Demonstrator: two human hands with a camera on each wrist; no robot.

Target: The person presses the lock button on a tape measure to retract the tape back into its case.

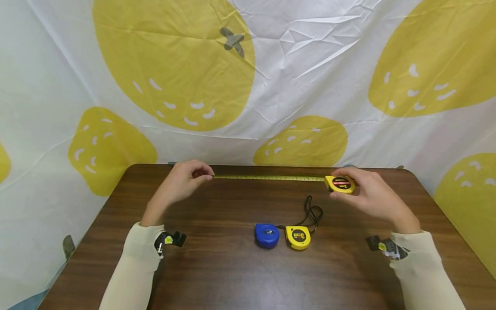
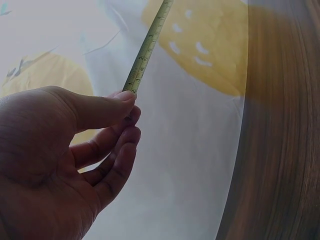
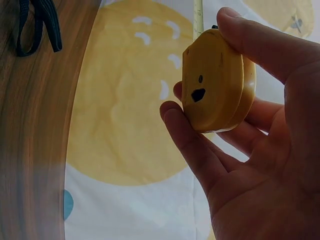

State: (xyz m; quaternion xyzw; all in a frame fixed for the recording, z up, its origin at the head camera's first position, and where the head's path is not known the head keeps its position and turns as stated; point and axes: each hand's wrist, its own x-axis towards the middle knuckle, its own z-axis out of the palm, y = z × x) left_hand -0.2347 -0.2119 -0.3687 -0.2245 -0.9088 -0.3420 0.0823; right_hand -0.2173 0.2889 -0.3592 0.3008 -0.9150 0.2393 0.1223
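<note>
My right hand (image 1: 372, 193) grips the yellow case of a tape measure (image 1: 342, 184) marked 2m, thumb on one side and fingers on the other. From the case a yellow blade (image 1: 267, 177) runs straight across to my left hand (image 1: 182, 181). There the thumb and forefinger pinch the blade's end, as the left wrist view shows with the blade (image 2: 146, 52) rising from the fingertips. In the right wrist view the yellow case (image 3: 215, 82) sits between thumb and fingers, and the blade leaves at its top.
Nearer me on the brown wooden table (image 1: 217, 267) lie a blue tape measure (image 1: 267, 235) and a second yellow tape measure (image 1: 298, 237) marked 3. A black wrist strap (image 1: 313, 213) loops behind them. A white cloth with yellow fruit shapes (image 1: 298, 77) hangs behind the table.
</note>
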